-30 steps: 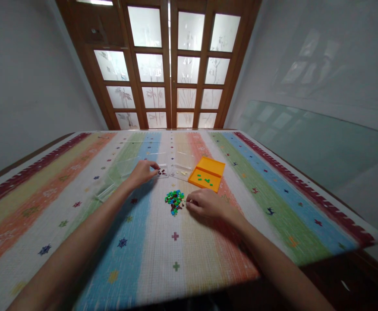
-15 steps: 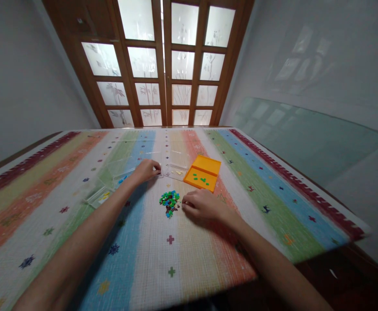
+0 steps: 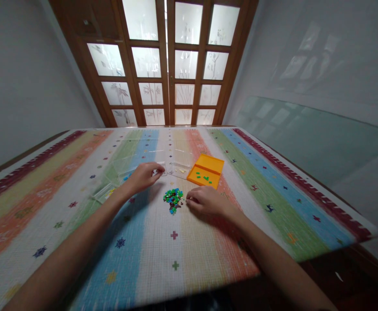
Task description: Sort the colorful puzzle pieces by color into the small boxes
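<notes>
A small heap of tiny green, blue and brown pieces (image 3: pixel 173 200) lies on the striped tablecloth (image 3: pixel 150 259). My right hand (image 3: pixel 206 202) rests on the cloth just right of the heap, fingers curled, fingertips pinched at its edge. My left hand (image 3: pixel 144 175) reaches forward, fingers bent, tips pinched over a clear plastic tray (image 3: pixel 163 172) that holds a few dark pieces. What either pinch holds is too small to make out. An orange tray (image 3: pixel 207 170) with a few green pieces sits beyond my right hand.
More clear plastic trays (image 3: pixel 111 190) lie to the left with a few blue and yellow pieces. Wooden doors with frosted glass panes (image 3: pixel 168 65) stand behind the table. A glass sheet (image 3: pixel 305 138) leans on the right wall. The table's near edge is at bottom.
My left hand has pulled back a little from the clear tray. My right hand stays at the heap's right edge. The camera view has shifted slightly.
</notes>
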### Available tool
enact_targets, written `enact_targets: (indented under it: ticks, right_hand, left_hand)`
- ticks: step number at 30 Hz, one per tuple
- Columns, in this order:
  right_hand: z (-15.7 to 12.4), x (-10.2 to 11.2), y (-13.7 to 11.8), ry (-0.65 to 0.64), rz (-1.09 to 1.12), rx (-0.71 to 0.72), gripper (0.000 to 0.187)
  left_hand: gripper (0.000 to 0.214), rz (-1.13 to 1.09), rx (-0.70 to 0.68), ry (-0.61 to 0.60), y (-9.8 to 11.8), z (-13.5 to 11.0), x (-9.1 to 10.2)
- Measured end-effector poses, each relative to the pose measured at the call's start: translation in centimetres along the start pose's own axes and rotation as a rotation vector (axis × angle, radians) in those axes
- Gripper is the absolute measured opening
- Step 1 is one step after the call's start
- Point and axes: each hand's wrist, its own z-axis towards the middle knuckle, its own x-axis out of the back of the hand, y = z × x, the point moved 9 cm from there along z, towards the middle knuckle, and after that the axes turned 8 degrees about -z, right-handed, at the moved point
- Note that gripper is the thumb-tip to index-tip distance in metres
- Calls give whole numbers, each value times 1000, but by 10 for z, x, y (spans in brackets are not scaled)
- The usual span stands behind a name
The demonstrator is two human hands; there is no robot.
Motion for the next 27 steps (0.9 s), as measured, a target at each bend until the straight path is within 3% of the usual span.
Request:
enact_targets:
  ticks: [4, 8, 16, 27]
  right_hand:
    - [1, -3, 2, 6, 8, -1, 23]
    - [2, -4, 2, 11, 15, 5, 23]
    - [3, 2, 2, 19, -7, -10, 23]
    - [2, -2, 5, 35, 3, 5, 22]
  left_hand:
    - [21, -16, -55, -129, 18, -24, -25]
    - [21, 25, -53, -217, 22, -43, -41]
    - [24, 11, -18, -210, 19, -62, -46]
    - [14, -167, -35, -90, 11, -64, -47]
